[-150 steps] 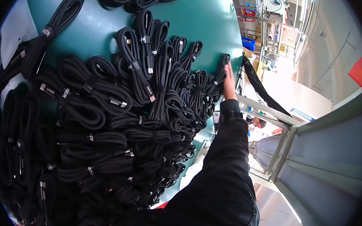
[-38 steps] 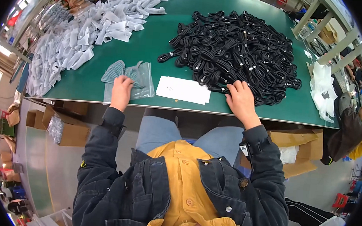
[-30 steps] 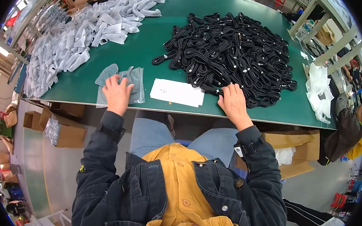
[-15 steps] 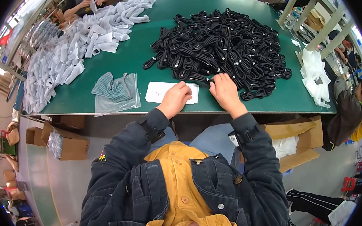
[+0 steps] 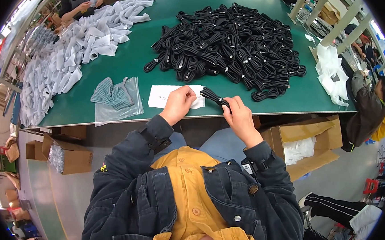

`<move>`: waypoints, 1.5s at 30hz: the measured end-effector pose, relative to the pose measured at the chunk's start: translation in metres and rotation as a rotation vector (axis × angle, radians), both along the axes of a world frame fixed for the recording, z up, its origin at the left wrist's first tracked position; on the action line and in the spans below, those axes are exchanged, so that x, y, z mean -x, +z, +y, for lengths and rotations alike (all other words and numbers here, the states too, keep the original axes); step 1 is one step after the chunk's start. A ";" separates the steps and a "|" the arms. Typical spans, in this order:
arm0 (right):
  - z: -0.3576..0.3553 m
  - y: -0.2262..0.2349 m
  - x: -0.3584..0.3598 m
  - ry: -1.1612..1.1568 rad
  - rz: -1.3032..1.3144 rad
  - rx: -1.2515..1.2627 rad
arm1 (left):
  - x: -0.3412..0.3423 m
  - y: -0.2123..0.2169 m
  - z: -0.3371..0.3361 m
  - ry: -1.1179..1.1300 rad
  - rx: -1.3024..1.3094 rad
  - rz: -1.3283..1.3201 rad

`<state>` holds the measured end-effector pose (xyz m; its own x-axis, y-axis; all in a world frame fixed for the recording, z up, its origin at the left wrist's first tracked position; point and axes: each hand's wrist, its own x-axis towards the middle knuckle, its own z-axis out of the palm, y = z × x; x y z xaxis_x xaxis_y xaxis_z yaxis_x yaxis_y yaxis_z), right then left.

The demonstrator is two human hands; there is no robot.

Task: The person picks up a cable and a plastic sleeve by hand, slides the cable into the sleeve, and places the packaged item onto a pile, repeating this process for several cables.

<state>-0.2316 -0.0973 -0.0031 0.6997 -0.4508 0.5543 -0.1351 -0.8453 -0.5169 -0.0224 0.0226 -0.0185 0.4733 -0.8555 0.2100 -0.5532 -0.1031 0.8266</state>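
A coiled black cable [image 5: 213,96], tied in a bundle, is pinched in my right hand [image 5: 242,121]. Its far end points left, toward the stack of white paper slips [image 5: 158,97] near the table's front edge. Over the right part of that stack is my left hand [image 5: 178,104], fingers curled and pressed together. Whatever those fingers may hold is hidden. Beyond both hands lies a big heap of bundled black cables [image 5: 233,47]. To the left of the slips, a teal ribbed cloth item [image 5: 114,93] lies on a clear plastic bag [image 5: 126,111].
A long pile of whitish-grey sleeves [image 5: 72,58] covers the left of the green table [image 5: 138,40]. White plastic [image 5: 332,74] lies at its right edge. Open cardboard boxes [image 5: 330,134] stand below. Another person's hands [image 5: 91,5] work at far left; someone sits at right.
My right hand has drawn one cable bundle out of the heap, toward me. My left hand has shifted slightly left and stays over the slips. The whole view has shifted a little.
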 end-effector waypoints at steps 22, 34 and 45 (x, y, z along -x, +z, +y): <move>-0.004 0.012 -0.019 0.213 0.166 -0.135 | -0.004 0.036 0.016 -0.169 0.232 -0.252; 0.020 0.048 -0.062 0.188 -0.039 -0.287 | -0.027 0.072 0.016 -0.130 0.260 -0.080; -0.004 0.079 -0.096 0.317 -0.299 -0.477 | -0.174 0.151 0.044 0.202 0.484 0.189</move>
<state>-0.1352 -0.1009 0.0755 0.6860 -0.4926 0.5355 0.2912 -0.4886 -0.8225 0.1519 0.0665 0.1324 0.6856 -0.5709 0.4516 -0.3991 0.2240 0.8891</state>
